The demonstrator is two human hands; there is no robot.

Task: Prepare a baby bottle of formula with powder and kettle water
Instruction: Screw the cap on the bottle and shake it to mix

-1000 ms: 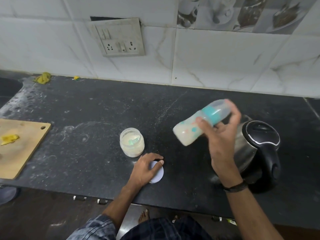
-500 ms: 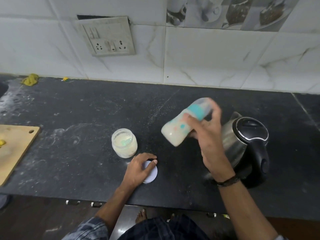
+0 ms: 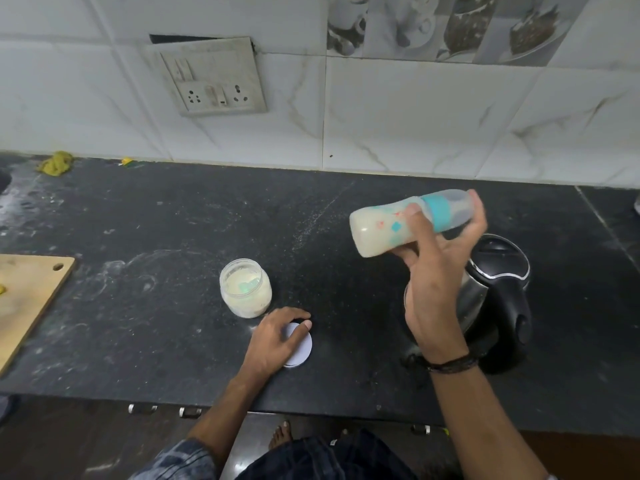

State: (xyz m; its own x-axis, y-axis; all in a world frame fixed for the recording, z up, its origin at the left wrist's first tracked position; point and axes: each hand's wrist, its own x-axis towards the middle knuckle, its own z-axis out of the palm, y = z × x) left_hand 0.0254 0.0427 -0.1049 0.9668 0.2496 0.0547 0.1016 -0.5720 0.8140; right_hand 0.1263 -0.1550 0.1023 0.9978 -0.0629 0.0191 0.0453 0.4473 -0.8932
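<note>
Bottle, baby: clear plastic baby bottle [image 3: 377, 233] with printed body, teal collar and translucent cap, holding creamy-white liquid. It is held in the air above the worktop, at 11 o'clock of the kettle and clear of everything standing below.

Change noted: half a second ago the bottle sat steeply tilted; it now lies much flatter, the cap end having dropped. The liquid is already uniformly milky and the cap is on, so this reads as a shaking stroke. Powder and water appear to be in, with mixing the step in hand.

Orientation: long axis runs near level, base towards 8 o'clock, capped teat end towards 2 o'clock, the cap end slightly the higher.

Right hand [image 3: 436, 271]: wrapped round the bottle at the collar, thumb across the body, fingers behind the cap.

Left hand [image 3: 273, 337]: resting palm-down on a flat round white lid [image 3: 303, 349] at 7 o'clock of the bottle, fingers loosely arched, holding nothing else; unchanged.

Jar: small clear glass jar [image 3: 246, 292] of pale powder, uncapped, just beside the lid at its 11 o'clock.

Kettle: steel-bodied electric kettle [image 3: 498, 275] with black lid and handle, closed, partly behind the right wrist.

Worktop: dark speckled stone worktop [image 3: 156, 220], dusted with white powder.

Board: pale wooden chopping board [image 3: 27, 296], far off at 9 o'clock.
</note>
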